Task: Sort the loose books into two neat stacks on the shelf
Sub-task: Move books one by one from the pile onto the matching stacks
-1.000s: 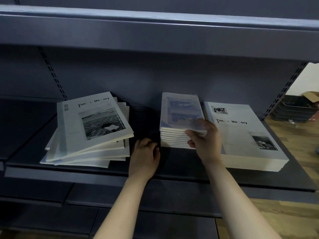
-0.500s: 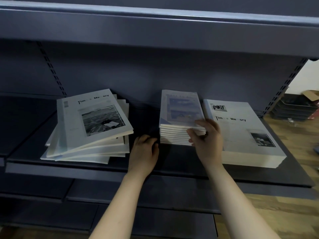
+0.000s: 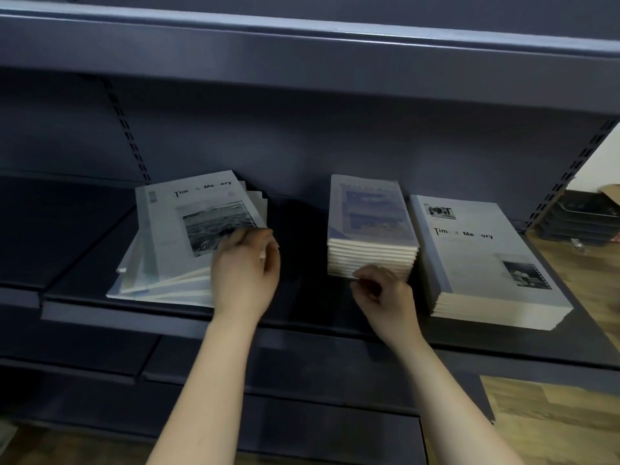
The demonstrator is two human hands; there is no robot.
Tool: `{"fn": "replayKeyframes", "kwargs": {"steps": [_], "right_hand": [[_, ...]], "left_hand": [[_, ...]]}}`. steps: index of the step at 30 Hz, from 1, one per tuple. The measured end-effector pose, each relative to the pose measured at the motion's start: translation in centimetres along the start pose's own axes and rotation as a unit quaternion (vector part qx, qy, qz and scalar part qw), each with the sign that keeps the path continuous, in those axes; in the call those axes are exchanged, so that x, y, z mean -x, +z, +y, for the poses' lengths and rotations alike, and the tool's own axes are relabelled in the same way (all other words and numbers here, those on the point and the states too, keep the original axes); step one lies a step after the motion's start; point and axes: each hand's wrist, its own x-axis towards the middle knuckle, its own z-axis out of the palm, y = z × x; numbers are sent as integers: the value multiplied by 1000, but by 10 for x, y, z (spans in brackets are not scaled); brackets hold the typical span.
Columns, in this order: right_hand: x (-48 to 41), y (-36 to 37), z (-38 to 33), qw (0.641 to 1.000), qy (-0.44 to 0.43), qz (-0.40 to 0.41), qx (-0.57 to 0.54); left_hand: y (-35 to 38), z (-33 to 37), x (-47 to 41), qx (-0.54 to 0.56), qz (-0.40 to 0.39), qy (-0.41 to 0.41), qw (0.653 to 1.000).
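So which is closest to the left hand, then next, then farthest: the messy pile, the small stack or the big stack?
1. The messy pile: on the left, right under the left hand, which grips its near corner.
2. The small stack: in the middle, across a gap.
3. The big stack: far right, beyond the middle one.

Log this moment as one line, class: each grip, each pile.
left grip: holds top book of loose pile | right grip: curled at small stack front | large stack: neat
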Motion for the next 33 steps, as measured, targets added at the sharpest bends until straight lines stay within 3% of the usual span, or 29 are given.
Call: {"fn": "replayKeyframes", "kwargs": {"steps": [5,13,22,29,33], "right_hand": [[1,16,-1,998,-15,-44,38],[-2,29,-2,994,-21,-50,92],[0,28,-4,991,-31,-44,119],[1,29,-4,991,-30,-39,127],[1,30,-4,991,-30,-35,128]], "left_hand": [[-23,-37,-5,-130,-19,-107,986],[-47,-55,-17,-224,-61,-257,938],[-63,-68,-42,-147,-87,-347,922],[-66,-74,-43,-45,-16,-321,946],[-65,-74,-38,27,19,-263,964]]}}
